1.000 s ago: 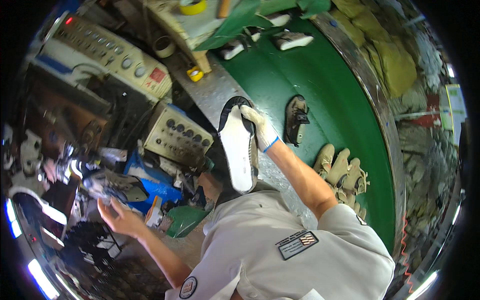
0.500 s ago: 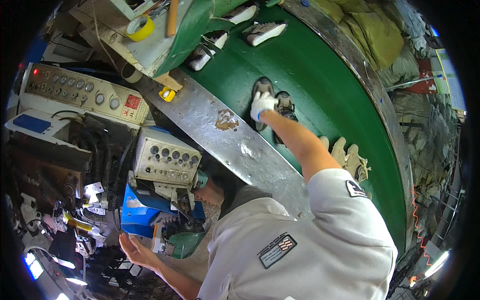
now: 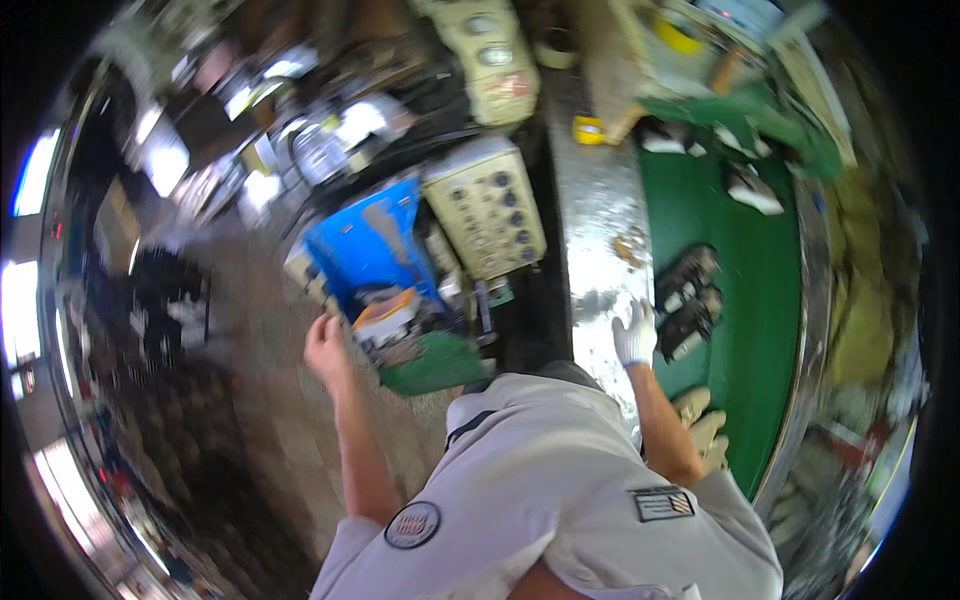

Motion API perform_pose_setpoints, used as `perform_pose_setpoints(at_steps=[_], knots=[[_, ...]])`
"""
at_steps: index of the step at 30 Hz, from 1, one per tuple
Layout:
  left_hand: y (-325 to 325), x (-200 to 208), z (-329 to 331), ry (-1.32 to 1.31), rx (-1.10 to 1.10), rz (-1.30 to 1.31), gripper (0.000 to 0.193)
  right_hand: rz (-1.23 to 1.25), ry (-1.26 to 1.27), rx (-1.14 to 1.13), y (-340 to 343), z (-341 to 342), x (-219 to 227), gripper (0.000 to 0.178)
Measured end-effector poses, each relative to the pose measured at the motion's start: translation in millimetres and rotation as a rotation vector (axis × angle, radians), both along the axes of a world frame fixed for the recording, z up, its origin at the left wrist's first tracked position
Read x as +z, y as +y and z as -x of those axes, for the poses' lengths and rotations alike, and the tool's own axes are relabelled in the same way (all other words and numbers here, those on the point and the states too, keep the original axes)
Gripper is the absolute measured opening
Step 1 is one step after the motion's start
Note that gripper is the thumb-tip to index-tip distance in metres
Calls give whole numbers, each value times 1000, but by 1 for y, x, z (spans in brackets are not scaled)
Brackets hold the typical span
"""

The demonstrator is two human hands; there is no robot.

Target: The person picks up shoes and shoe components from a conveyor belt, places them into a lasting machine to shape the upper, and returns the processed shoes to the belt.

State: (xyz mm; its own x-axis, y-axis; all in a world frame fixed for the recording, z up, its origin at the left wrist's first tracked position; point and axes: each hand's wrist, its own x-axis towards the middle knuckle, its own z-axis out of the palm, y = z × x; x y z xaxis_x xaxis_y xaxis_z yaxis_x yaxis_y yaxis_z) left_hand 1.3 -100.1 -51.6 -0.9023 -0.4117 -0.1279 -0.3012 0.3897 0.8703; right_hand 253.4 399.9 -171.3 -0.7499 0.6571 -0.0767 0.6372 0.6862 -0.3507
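Observation:
My right hand (image 3: 635, 335), in a white glove, is over the bare metal ledge (image 3: 603, 215). Its thumb and fingers are apart, and nothing shows in them. Just right of it, two dark grey-brown shoes (image 3: 690, 322) lie on the green conveyor belt (image 3: 745, 345). My bare left hand (image 3: 328, 352) is at the lower left edge of a machine with a blue housing (image 3: 370, 240). Its fingers look bent but are blurred, so contact with the edge is unclear. Inside the machine, an orange and white piece (image 3: 388, 315) sits above a green cover (image 3: 432, 365).
A beige control box with dark knobs (image 3: 487, 208) stands beside the blue housing. Tan shoes (image 3: 708, 430) lie nearer on the belt, white-soled shoes (image 3: 752, 188) farther along. A yellow tape measure (image 3: 588, 130) rests on the ledge. A metal rim (image 3: 808, 300) borders the belt.
My view has swung to the left. My right hand has come off a dark shoe and back to the metal ledge. My left hand has moved up to the machine's edge.

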Motion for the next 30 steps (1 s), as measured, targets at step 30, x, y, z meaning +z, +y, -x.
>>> perform_pose_setpoints(at_steps=[30], knots=[[-49, 112, 64, 125, -587, -224, 78, 1163, 466, 145, -187, 157, 225, 83]])
